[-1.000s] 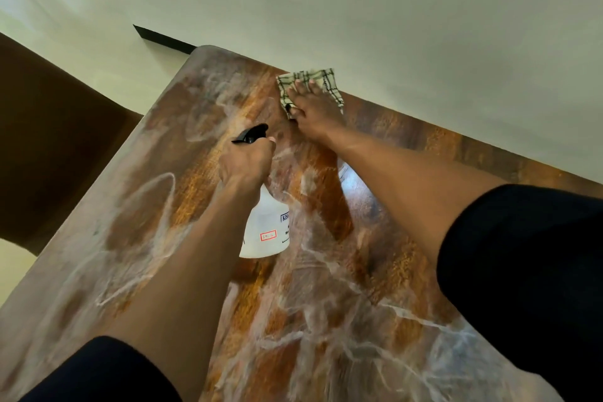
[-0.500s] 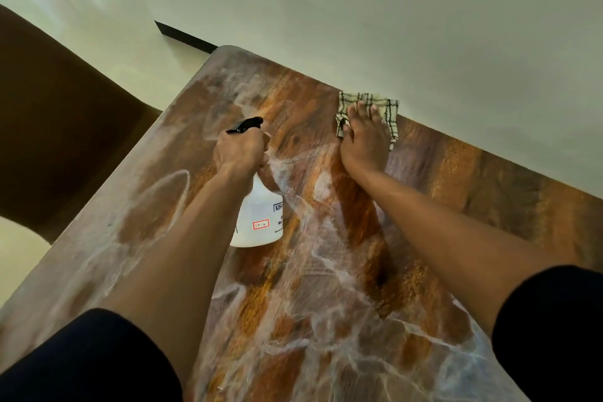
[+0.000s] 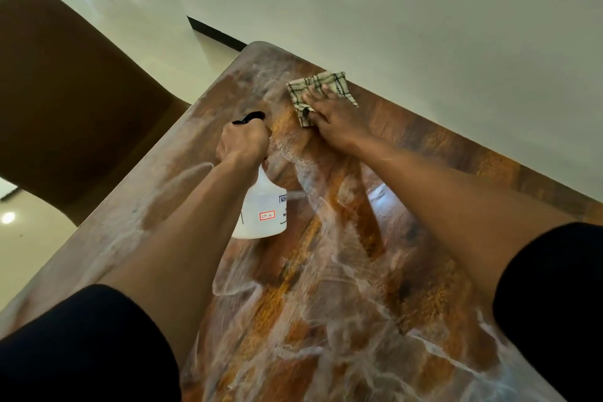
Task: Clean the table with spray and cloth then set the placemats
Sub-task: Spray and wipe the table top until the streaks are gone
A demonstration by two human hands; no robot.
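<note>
The brown marbled table (image 3: 342, 287) fills the lower view, streaked with white wet marks. My left hand (image 3: 243, 143) grips the neck of a white spray bottle (image 3: 264, 209) with a black trigger head, held just above the tabletop. A checked cream cloth (image 3: 318, 86) lies near the table's far edge. My right hand (image 3: 336, 117) presses flat on the cloth with straight fingers. No placemats are in view.
A brown chair back (image 3: 71, 91) stands off the table's left side. A pale wall (image 3: 424, 26) runs right behind the far edge of the table. Glossy light floor (image 3: 29, 238) shows at the left.
My right hand has slid the cloth along the far edge, first rightward, then back left toward the corner. My left hand with the bottle has stayed almost where it was.
</note>
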